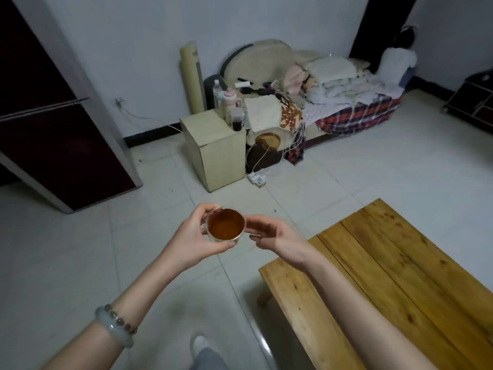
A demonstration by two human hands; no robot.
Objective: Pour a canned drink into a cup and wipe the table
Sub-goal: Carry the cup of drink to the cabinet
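A small clear cup [225, 225] holding amber-brown drink is held upright in the air over the tiled floor, left of the wooden table [394, 276]. My left hand [196, 236] wraps the cup's left side, thumb and fingers around its wall. My right hand [272, 233] has its fingertips at the cup's right rim; whether it grips or only touches is unclear. No can and no cloth are in view.
The plank table's top shows bare wood at the lower right. A beige cabinet [216, 148] with bottles, a cluttered bed [346, 94], a dark door [53, 129] and a power strip [257, 178] lie beyond. My shoe [200, 345] is at the bottom.
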